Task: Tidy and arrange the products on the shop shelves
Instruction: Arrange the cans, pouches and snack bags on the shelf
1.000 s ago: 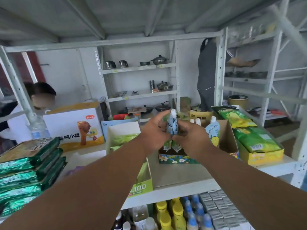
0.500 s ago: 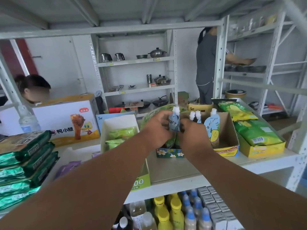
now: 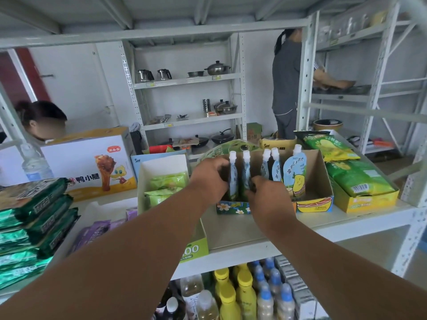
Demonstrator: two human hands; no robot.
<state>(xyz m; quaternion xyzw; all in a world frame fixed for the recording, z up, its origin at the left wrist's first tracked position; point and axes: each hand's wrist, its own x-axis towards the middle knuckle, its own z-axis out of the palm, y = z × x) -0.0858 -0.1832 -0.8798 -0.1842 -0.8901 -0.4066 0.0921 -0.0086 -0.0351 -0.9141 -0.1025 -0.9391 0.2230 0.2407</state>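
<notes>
Since a second ago both hands have gone down and forward, so the pouches I was holding up at chest height are now seated in the display box instead of hanging in the air. Closest to me, my left hand (image 3: 211,179) is curled round the left spouted pouch (image 3: 233,179) and my right hand (image 3: 265,195) pinches the lower edge of the second pouch (image 3: 246,175) just beside it; both are gripping, neither is relaxed. The pouches sit right at my fingertips, straight ahead, at the front-left corner of the open cardboard box (image 3: 321,181) on the middle shelf (image 3: 346,221). Their long axis runs straight up, white caps pointing at the ceiling, flat faces turned roughly sideways, not toward me. The left hand is a touch nearer the box wall, so I reckon it steadies while the right nudges them flush. Behind them, three more pouches (image 3: 275,167) stand upright in the same box, the rightmost yellow-faced one facing me, so the two in hand probably want turning to match. Further right lie the green snack bags (image 3: 355,179) in a yellow tray.
</notes>
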